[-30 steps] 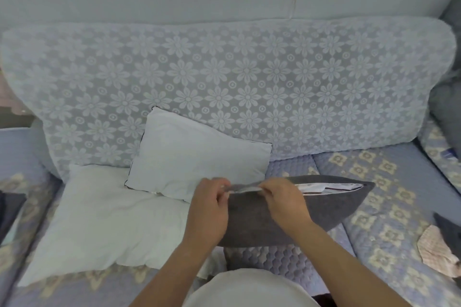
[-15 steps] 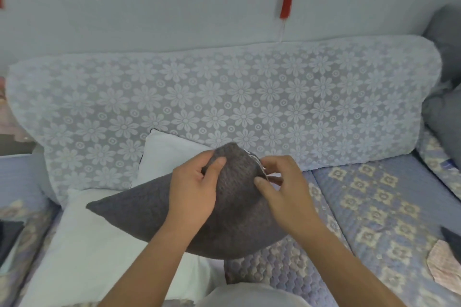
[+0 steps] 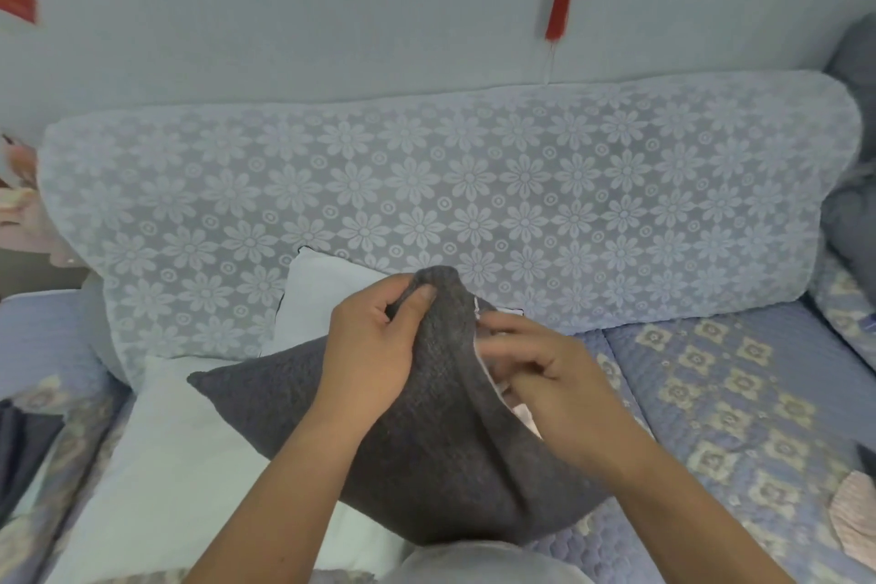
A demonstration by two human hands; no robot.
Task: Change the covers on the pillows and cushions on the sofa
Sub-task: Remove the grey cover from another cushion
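At lower centre, the grey cushion (image 3: 403, 455) now stands turned on end. The left hand (image 3: 374, 346) pinches its top corner; the right hand (image 3: 540, 365), blurred, seems to grip the open edge, so closing remains. Two white pillows (image 3: 189, 450) crowd behind, against the sofa back (image 3: 474, 194).

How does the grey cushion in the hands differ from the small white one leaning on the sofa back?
The grey cushion wears a dark textured cover; the small white cushion looks plain and smooth. The grey one is held up, the left hand gripping its top corner and the right hand at its open edge; the white one leans untouched against the backrest. Both look square and stuffed.
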